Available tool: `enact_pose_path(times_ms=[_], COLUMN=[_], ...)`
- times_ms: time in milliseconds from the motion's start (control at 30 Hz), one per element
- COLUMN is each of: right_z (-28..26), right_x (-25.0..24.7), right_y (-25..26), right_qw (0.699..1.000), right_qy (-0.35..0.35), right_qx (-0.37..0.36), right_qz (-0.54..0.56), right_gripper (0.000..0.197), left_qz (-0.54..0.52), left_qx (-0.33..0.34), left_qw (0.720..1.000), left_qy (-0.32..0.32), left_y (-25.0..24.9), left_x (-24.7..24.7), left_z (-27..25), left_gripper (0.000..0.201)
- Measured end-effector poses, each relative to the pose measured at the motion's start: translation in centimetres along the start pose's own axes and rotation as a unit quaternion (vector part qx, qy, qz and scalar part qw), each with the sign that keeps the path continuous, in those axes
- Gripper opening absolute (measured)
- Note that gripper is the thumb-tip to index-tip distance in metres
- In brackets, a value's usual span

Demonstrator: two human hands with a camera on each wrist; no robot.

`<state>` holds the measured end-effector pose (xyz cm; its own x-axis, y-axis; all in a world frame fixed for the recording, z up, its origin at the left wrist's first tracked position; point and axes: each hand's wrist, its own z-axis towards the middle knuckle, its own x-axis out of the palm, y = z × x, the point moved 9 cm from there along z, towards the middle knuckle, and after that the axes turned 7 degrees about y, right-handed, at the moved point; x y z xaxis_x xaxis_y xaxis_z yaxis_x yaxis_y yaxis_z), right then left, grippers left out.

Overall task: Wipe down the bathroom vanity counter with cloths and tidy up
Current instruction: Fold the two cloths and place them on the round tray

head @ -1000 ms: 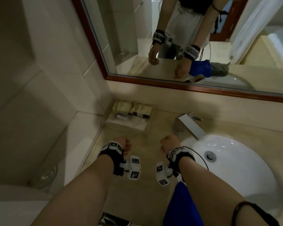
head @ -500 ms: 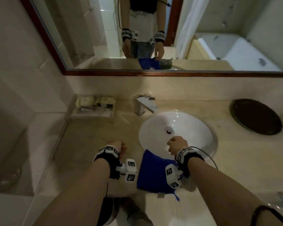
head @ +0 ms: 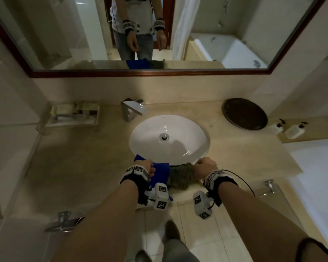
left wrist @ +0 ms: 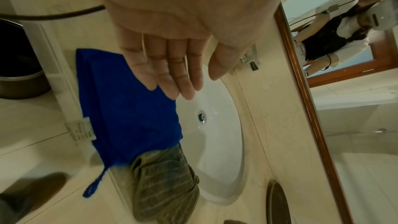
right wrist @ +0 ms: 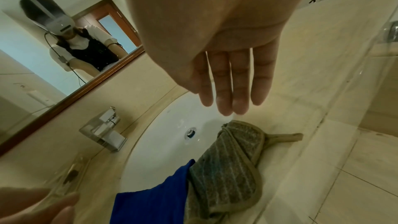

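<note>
A blue cloth (head: 160, 173) lies flat on the counter's front strip, with one corner over the rim of the white sink (head: 169, 138). A crumpled grey-green striped cloth (head: 181, 177) lies against its right side. My left hand (head: 147, 167) hovers over the blue cloth (left wrist: 129, 117). In the left wrist view that hand (left wrist: 193, 86) has straight fingers and holds nothing. My right hand (head: 204, 165) is above the right end of the grey-green cloth (right wrist: 226, 168). Its fingers (right wrist: 224, 101) are straight too, over the sink (right wrist: 163, 134) rim, empty.
A chrome faucet (head: 133, 109) stands behind the sink. A clear tray of toiletries (head: 75, 115) sits at the back left, a dark round tray (head: 244, 113) at the back right. Two pump bottles (head: 286, 128) stand beyond it. A glass panel (head: 273, 197) adjoins the counter on the right.
My left hand has moved right, from bare counter to above the blue cloth. My right hand has shifted right, off the blue cloth to above the grey-green one. The view has pulled back.
</note>
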<state>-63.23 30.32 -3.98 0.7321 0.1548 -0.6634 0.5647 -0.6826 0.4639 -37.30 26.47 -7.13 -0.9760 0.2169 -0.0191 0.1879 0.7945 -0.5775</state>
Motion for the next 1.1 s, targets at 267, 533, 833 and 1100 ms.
enact_pose_path(times_ms=[267, 533, 833, 1100], right_z=[4.4, 8.3, 11.2, 12.3], right_x=[-0.5, -1.1, 1.0, 2.3], right_y=[-1.4, -3.8, -6.9, -7.2], right_qw=[0.993, 0.982, 0.957, 0.948], right_qy=[0.072, 0.151, 0.235, 0.24], right_qx=[-0.068, -0.097, -0.11, -0.134], right_qz=[-0.057, -0.058, -0.133, -0.159], right_gripper=[0.026, 0.024, 0.019, 0.009], left_qz=[0.007, 0.068, 0.364, 0.536], left_qx=[-0.012, -0.003, 0.023, 0.085], left_qw=[1.0, 0.996, 0.928, 0.837], left_qy=[-0.022, -0.052, -0.08, -0.077], left_y=[-0.4, 2.0, 4.9, 3.8], left_x=[5.8, 13.3, 16.8, 18.8], left_z=[1.0, 3.7, 5.8, 6.9], left_gripper=[0.017, 0.014, 0.021, 0.032])
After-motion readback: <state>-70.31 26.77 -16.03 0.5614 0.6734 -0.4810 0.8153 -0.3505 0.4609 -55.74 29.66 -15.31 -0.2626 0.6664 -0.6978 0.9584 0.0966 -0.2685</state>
